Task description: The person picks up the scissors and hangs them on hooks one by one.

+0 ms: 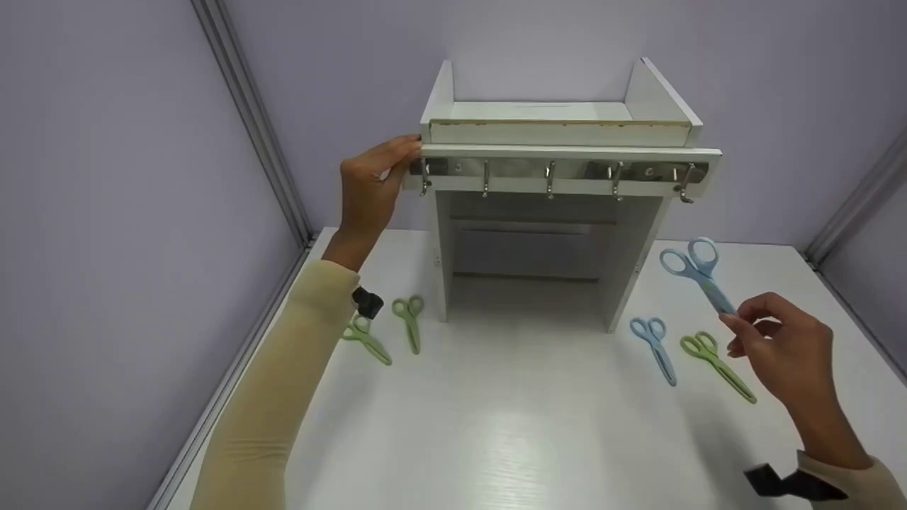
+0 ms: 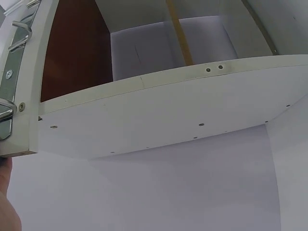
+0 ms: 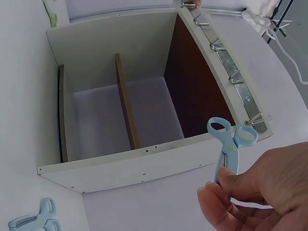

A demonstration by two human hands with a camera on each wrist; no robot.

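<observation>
Currently right hand (image 1: 786, 354) pinches blue scissors (image 1: 698, 273) by the blades, loops up: light, rigid plastic. Left hand (image 1: 372, 188), fingers straight, steadies the rack (image 1: 567, 152) at its left end.

A: Left hand (image 1: 372, 185): pose?
B: Raised at the end of an outstretched arm in a cream sleeve, wrist bent back, fingertips (image 1: 409, 147) straight and pressed against the surface just ahead of them. Nothing gripped.

A: Right hand (image 1: 786, 347)?
B: Lower and nearer the body, palm turned inward, fingers curled. Thumb and forefinger (image 3: 217, 202) pinch something slim that stands up above the knuckles. A dark strap sits at the wrist, cream cuff just behind it.
</observation>
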